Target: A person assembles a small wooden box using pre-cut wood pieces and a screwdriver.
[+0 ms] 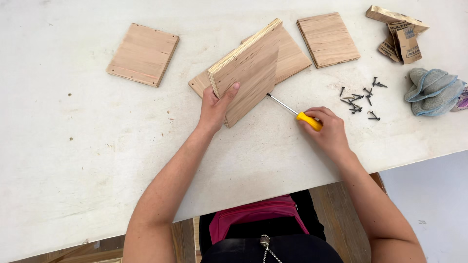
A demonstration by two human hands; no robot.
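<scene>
Toward the far left of the bench (73,146) we see 1 square plywood panel (143,54) lying flat, well apart from everything else. Nearer the middle, our left hand (216,106) is clamped on the near edge of an upright plywood board (247,73), thumb pressed on its face, holding it tilted on edge over a flat plywood piece (291,58) beneath it. Just right of that board, the metal shaft of a yellow-handled screwdriver (298,114) points at the board's lower edge; our right hand (329,130) is closed around its handle. Beyond, by the far edge, lies 1 more flat panel (328,39). Farther right, a loose scatter of dark screws (359,99) sits on the bench. At the far right corner we see a torn cardboard box (399,34), and below it a crumpled blue-grey cloth (433,91) at the right edge.
</scene>
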